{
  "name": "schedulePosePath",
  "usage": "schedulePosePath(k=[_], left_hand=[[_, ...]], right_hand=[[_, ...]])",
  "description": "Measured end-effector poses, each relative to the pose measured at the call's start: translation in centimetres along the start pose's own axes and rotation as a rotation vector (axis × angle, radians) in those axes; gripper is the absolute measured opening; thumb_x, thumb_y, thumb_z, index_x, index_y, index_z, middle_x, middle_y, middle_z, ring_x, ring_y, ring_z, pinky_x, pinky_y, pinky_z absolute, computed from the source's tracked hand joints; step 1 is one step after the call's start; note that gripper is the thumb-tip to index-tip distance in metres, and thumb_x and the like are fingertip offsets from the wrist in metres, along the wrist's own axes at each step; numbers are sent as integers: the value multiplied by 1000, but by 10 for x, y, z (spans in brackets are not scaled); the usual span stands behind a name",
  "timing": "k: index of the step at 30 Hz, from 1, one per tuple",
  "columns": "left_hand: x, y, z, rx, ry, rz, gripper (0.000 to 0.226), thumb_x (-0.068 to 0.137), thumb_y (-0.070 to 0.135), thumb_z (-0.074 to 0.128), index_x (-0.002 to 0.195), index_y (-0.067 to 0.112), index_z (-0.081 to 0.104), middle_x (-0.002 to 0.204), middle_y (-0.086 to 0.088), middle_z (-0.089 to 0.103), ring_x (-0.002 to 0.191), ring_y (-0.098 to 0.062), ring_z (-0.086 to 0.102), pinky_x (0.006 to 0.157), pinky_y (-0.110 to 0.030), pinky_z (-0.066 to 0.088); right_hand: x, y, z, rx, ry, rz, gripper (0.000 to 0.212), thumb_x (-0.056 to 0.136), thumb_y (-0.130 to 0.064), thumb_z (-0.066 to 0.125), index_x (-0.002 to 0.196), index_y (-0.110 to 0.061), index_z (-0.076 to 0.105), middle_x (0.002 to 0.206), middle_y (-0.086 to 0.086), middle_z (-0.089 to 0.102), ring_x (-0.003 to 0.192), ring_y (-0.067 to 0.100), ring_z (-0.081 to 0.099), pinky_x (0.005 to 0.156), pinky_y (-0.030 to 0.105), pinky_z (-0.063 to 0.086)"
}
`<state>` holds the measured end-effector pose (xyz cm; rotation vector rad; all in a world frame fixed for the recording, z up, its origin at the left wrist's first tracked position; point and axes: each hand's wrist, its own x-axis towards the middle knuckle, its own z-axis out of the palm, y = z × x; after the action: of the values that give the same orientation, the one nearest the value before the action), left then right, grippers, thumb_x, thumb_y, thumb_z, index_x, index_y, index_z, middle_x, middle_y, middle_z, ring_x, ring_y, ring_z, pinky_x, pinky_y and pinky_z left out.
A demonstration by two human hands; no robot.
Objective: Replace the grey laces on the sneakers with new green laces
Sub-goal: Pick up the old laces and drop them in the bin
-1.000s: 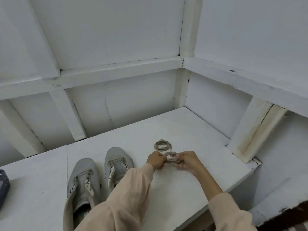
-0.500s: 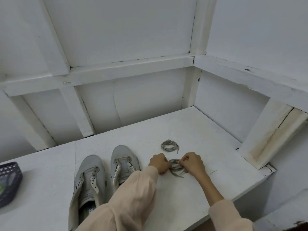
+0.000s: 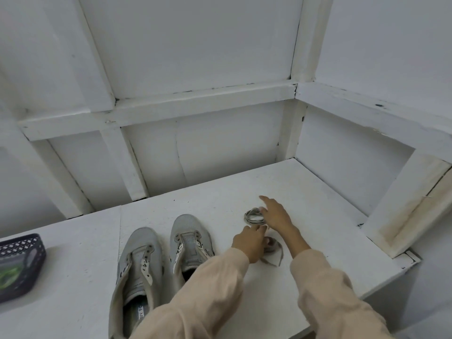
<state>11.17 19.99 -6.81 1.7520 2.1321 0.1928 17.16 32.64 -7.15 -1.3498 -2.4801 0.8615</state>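
**A:** White painted bench (image 3: 80, 277) boxed in by white boards; the two sneakers (image 3: 189, 232) sit on it with bare eyelets, so the grey stuff is all out.

**B:** yep; half a second back both hands were pinched together winding up the second lace (image 3: 272, 245); now they've come apart. The right hand (image 3: 276, 216) is flat, fingers straight, holding nothing, reaching over the first coil (image 3: 253, 216); the second lace lies on the bench just nearer, with a loose tail trailing off it.

**A:** and the left hand (image 3: 249, 243)?

**B:** it's up against that second bundle; can't tell if it's pinching or only touching, the hand covers that part.

**A:** so taking the old ones out looks done imo; fresh ones next. There's a green bundle (image 3: 7, 277) in the dark basket (image 3: 22, 245) far left, well apart from the shoes; too blurry to swear it's laces, but I'd bet on it.
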Motion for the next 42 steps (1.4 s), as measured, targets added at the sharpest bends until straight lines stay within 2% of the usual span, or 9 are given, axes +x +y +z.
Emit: schedulePosePath(k=[4,7,12,19,23,25,30,35,42], left_hand=[[-3,-1,19,214,-17,170,50,100,26,46,147,21,30,149,-9,34,127,-33,38,85,-47,40],[-5,-4,26,285,47,227,40,100,24,46,140,18,43,140,-14,42,121,-35,42,75,-43,33],[-2,-1,17,275,71,229,35,100,20,45,133,12,52,121,-18,51,109,-35,49,67,-38,34],[-2,2,20,283,61,204,33,94,-2,49,126,4,53,113,-18,52,102,-36,53,71,-37,37],[3,-2,21,151,86,157,25,100,11,44,118,6,61,110,-16,56,99,-36,57,75,-36,40],[4,-6,20,10,113,108,27,100,20,44,111,10,66,106,-14,59,98,-33,57,76,-33,40],[3,-3,11,-351,198,36,20,95,17,54,99,12,73,90,-8,70,90,-24,62,76,-30,43],[2,14,9,-534,172,35,18,91,16,58,76,11,68,65,0,64,64,-19,56,66,-31,44],[-12,66,11,-620,136,127,22,90,12,58,69,12,60,53,9,52,49,-2,44,52,-18,33]], right_hand=[[10,-5,8,-338,-286,-148,60,101,-24,45,153,-38,18,163,0,10,146,31,18,115,50,25],[8,-3,10,-374,-293,-188,55,94,-25,58,146,-30,41,156,0,32,138,26,32,109,43,32],[4,3,10,-343,-138,-211,30,86,-12,67,116,-16,71,113,5,65,105,24,59,84,31,47],[-12,17,12,-178,-37,-102,20,91,-8,54,102,-4,71,100,11,68,90,27,63,73,31,47],[-27,36,6,224,48,100,16,87,0,61,72,-5,65,66,8,63,55,15,59,51,22,45],[-37,48,-2,363,82,161,26,84,0,65,62,-10,56,58,3,56,56,13,54,53,18,41],[-66,57,-7,617,62,262,32,80,-5,72,62,-11,47,59,0,41,58,10,39,51,21,29],[-98,51,-11,983,106,279,4,86,-3,68,89,-1,67,71,7,57,64,14,53,53,18,42],[-147,72,-34,1193,212,314,24,90,-10,67,108,6,67,82,7,64,72,14,58,67,24,48]])
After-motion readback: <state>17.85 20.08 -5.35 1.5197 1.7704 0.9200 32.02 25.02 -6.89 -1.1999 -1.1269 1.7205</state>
